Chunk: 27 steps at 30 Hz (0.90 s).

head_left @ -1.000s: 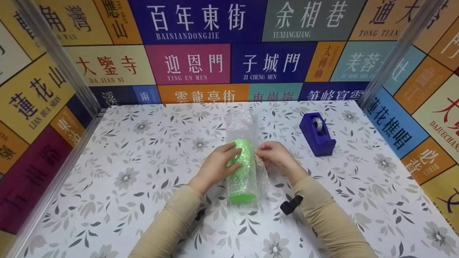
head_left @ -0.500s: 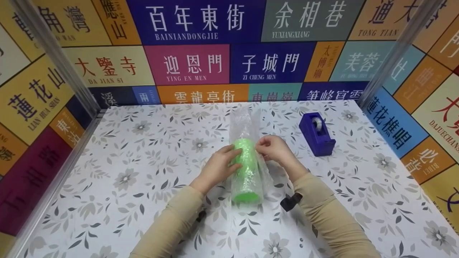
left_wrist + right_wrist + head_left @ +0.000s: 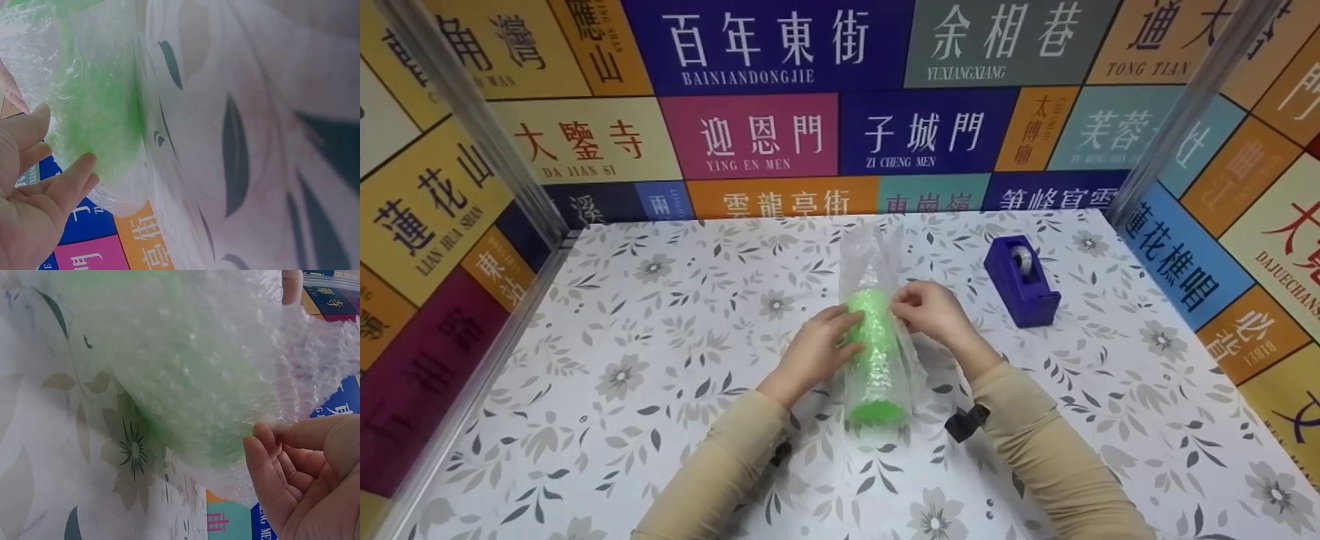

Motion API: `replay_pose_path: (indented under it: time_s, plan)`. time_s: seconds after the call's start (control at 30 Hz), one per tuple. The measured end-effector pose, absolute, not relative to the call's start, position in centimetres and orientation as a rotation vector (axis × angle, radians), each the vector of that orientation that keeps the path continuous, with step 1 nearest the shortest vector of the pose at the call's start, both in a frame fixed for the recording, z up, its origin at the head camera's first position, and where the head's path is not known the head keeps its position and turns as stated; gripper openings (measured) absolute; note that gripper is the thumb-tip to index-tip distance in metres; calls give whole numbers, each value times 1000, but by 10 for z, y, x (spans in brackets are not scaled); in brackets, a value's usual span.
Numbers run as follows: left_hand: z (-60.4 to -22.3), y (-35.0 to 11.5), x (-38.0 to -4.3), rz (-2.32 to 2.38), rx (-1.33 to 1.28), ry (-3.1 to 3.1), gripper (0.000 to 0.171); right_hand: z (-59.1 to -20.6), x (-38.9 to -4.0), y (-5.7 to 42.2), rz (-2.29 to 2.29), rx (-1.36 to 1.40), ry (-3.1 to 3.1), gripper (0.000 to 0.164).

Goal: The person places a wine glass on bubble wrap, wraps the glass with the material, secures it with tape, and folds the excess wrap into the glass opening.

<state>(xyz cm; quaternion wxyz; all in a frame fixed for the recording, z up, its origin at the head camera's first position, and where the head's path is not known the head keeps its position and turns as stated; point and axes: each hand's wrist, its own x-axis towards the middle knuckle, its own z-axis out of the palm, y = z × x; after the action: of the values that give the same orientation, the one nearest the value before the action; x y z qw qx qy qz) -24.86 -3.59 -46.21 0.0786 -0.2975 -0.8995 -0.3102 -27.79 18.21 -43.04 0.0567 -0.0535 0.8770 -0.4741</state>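
Note:
A bright green cylinder [image 3: 877, 412] lies on the patterned tabletop, wrapped in clear bubble wrap [image 3: 866, 255]. The wrap reaches past its far end, and a loose flap hangs along its right side. My left hand [image 3: 816, 349] rests on the cylinder's left side with spread, relaxed fingers; in the left wrist view its fingertips [image 3: 85, 162] touch the wrap. On the other side my right hand [image 3: 934, 311] pinches the edge of the bubble wrap between thumb and fingers, as the right wrist view shows [image 3: 298, 467]. The cylinder's underside is hidden.
A purple tape dispenser [image 3: 1024, 283] with a roll of clear tape stands to the right, beyond my right hand. Printed panels [image 3: 765, 135] with large characters wall in the white floral tabletop [image 3: 660, 315] at the back and sides.
The wrapped cylinder has shifted slightly right, and the wrap's far end has moved with it. My right hand has risen a little along the edge; my left hand stays against the cylinder.

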Motion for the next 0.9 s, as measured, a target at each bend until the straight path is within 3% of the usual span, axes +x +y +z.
replay_pose_path:
  time_s: [0.37, 0.63, 0.9]
  plan:
    - [-463, -43, -250, -993, -873, -2703, 48, -434, -270, 179, -1474, -371, 2704, 17]
    - [-464, -48, -249, -954, -858, -2719, 49, -441, -266, 170, -1229, -686, 2929, 22]
    - [-462, -56, -248, -812, -899, -2728, 47, -443, -262, 162, -1094, -765, 2990, 30]
